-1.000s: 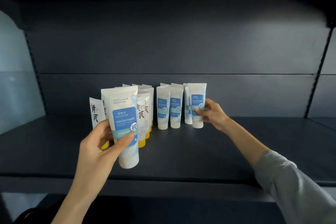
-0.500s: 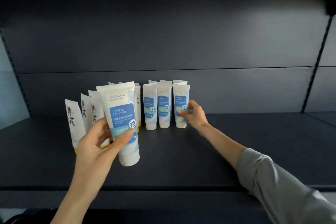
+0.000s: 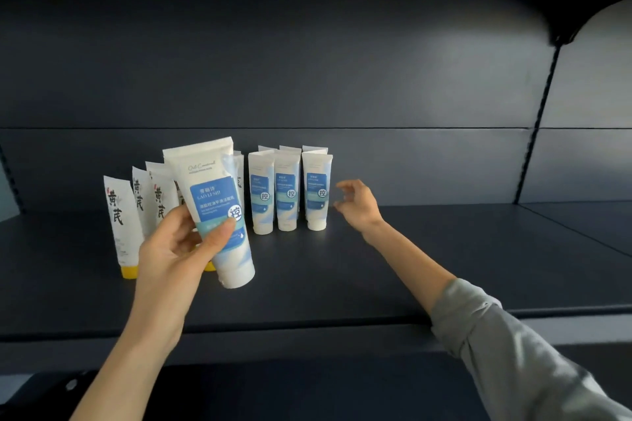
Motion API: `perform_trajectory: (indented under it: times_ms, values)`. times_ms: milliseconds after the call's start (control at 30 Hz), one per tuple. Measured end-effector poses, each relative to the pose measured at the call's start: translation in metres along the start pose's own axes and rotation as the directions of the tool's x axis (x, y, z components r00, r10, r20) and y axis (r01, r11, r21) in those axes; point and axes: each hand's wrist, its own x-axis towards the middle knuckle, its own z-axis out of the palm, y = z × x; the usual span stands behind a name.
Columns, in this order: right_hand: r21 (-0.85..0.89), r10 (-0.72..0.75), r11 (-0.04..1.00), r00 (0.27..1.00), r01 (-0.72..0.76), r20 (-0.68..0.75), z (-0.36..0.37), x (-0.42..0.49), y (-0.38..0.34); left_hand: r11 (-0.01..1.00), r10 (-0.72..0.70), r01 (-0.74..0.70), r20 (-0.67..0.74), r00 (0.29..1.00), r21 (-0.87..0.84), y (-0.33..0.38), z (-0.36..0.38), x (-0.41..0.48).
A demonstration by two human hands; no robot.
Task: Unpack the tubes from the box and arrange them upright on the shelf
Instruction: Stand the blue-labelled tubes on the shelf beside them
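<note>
Tube [image 3: 213,181] in left hand [image 3: 174,249], apart from right hand [image 3: 359,205]

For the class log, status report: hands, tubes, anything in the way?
Left hand grips a blue tube, cap down. Right hand open, just right of the blue row, touching nothing. Yellow-capped tubes close behind left hand.

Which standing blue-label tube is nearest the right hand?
The rightmost front-row tube, standing just left of the right hand, untouched; all others stand further left.
</note>
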Motion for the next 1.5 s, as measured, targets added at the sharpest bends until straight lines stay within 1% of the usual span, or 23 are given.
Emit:
perform_trajectory:
  times_ms: [33, 100, 200, 233, 300, 333, 367, 433, 533, 633, 700, 867, 967, 1067, 1133, 1200, 1267, 1367, 1433, 1500]
  values:
    - [-0.011, -0.036, 0.999, 0.999, 0.036, -0.001, -0.003, -0.008, -0.008, 1.000, -0.004, 0.004, -0.003, 1.000, -0.006, 0.000, 0.001, 0.000]
    - [-0.013, -0.119, 0.993, 0.992, 0.119, 0.048, -0.005, -0.030, -0.025, 1.000, -0.009, 0.009, -0.006, 1.000, -0.017, 0.001, 0.003, 0.000]
    - [-0.001, -0.216, 0.975, 0.958, 0.220, 0.190, -0.005, -0.070, -0.047, 1.000, -0.011, 0.011, 0.002, 1.000, -0.025, 0.002, 0.007, 0.000]
    - [0.015, -0.230, 0.972, 0.937, 0.234, 0.263, -0.005, -0.083, -0.052, 0.999, -0.010, 0.011, 0.011, 1.000, -0.031, 0.002, 0.008, 0.000]
    - [0.056, -0.208, 0.977, 0.877, 0.204, 0.433, -0.003, -0.108, -0.060, 0.999, -0.007, 0.008, 0.034, 0.999, -0.039, 0.002, 0.009, 0.000]
    - [0.065, -0.196, 0.980, 0.848, 0.189, 0.492, -0.001, -0.120, -0.062, 0.999, -0.006, 0.007, 0.041, 0.999, -0.033, 0.002, 0.009, -0.001]
    - [0.066, -0.203, 0.978, 0.833, 0.197, 0.515, 0.002, -0.131, -0.063, 1.000, -0.007, 0.008, 0.045, 0.999, -0.026, 0.002, 0.009, -0.002]
    - [0.089, -0.261, 0.964, 0.842, 0.249, 0.471, 0.009, -0.150, -0.065, 0.999, -0.009, 0.011, 0.060, 0.998, -0.031, 0.002, 0.010, -0.004]
    - [0.177, -0.373, 0.927, 0.868, 0.331, 0.327, 0.018, -0.169, -0.072, 0.998, -0.001, 0.008, 0.116, 0.993, -0.059, 0.003, 0.011, -0.011]
    - [0.209, -0.416, 0.902, 0.891, 0.379, 0.182, 0.024, -0.182, -0.076, 0.995, 0.008, 0.007, 0.157, 0.988, -0.095, 0.002, 0.010, -0.017]
    - [0.214, -0.424, 0.894, 0.898, 0.394, 0.115, 0.027, -0.188, -0.077, 0.993, 0.016, 0.004, 0.169, 0.986, -0.117, 0.002, 0.008, -0.019]
    - [0.184, -0.448, 0.882, 0.893, 0.433, 0.049, 0.036, -0.202, -0.072, 0.992, 0.036, -0.017, 0.149, 0.988, -0.129, 0.002, 0.007, -0.030]
    - [0.187, -0.438, 0.886, 0.898, 0.425, 0.035, 0.043, -0.206, -0.070, 0.995, 0.036, -0.025, 0.115, 0.993, -0.096, 0.001, 0.006, -0.037]
    - [0.180, -0.444, 0.885, 0.895, 0.430, 0.043, 0.049, -0.206, -0.069, 0.999, 0.041, -0.043, 0.077, 0.996, 0.022, -0.002, -0.001, -0.042]
    - [0.169, -0.461, 0.879, 0.885, 0.446, 0.061, 0.052, -0.203, -0.070, 0.992, 0.039, -0.049, 0.083, 0.996, 0.115, -0.002, -0.008, -0.042]
    - [0.172, -0.470, 0.875, 0.879, 0.452, 0.083, 0.056, -0.196, -0.069, 0.984, 0.015, -0.043, 0.158, 0.987, 0.173, -0.001, -0.019, -0.039]
    - [0.217, -0.446, 0.882, 0.890, 0.418, 0.097, 0.060, -0.185, -0.069, 0.957, -0.011, -0.059, 0.236, 0.972, 0.285, 0.000, -0.033, -0.037]
    - [0.286, -0.351, 0.906, 0.931, 0.312, 0.096, 0.063, -0.156, -0.074, 0.830, -0.038, -0.129, 0.286, 0.958, 0.543, -0.003, -0.060, -0.037]
    - [0.298, -0.295, 0.919, 0.951, 0.256, 0.093, 0.065, -0.132, -0.077, 0.740, -0.030, -0.183, 0.303, 0.953, 0.648, -0.005, -0.075, -0.040]
    - [0.305, -0.236, 0.931, 0.968, 0.201, 0.082, 0.071, -0.109, -0.077, 0.618, -0.069, -0.182, 0.284, 0.956, 0.765, -0.010, -0.089, -0.043]
